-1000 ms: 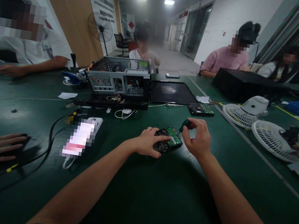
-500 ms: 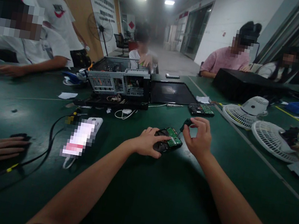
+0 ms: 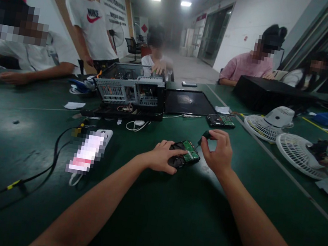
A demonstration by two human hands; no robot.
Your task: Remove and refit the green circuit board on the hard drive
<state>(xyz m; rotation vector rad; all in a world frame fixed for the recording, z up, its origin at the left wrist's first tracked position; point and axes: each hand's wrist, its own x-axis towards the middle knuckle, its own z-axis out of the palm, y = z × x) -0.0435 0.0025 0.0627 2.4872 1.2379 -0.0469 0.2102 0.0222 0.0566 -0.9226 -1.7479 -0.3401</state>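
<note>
A hard drive (image 3: pixel 189 153) with a green circuit board facing up lies on the green table (image 3: pixel 149 209). My left hand (image 3: pixel 164 156) grips its left side, thumb along the near edge and a finger reaching over the board. In my right hand (image 3: pixel 218 150) is a screwdriver (image 3: pixel 203 139) with a dark handle, pinched between thumb and fingers. Its thin shaft slants down to the right part of the board; whether the tip sits in a screw is too small to tell. Farther back lies a second hard drive (image 3: pixel 221 121).
An opened computer case (image 3: pixel 130 90) stands behind, beside a black side panel (image 3: pixel 189 102). A phone (image 3: pixel 90 152) and a black cable (image 3: pixel 56 151) lie left. White fan parts (image 3: pixel 299 152) are at the right. Several people are around the table.
Another person's hand at the left edge has gone from view, and the standing person has shifted right. My hands and the hard drive stay almost still; the screwdriver handle tilts slightly.
</note>
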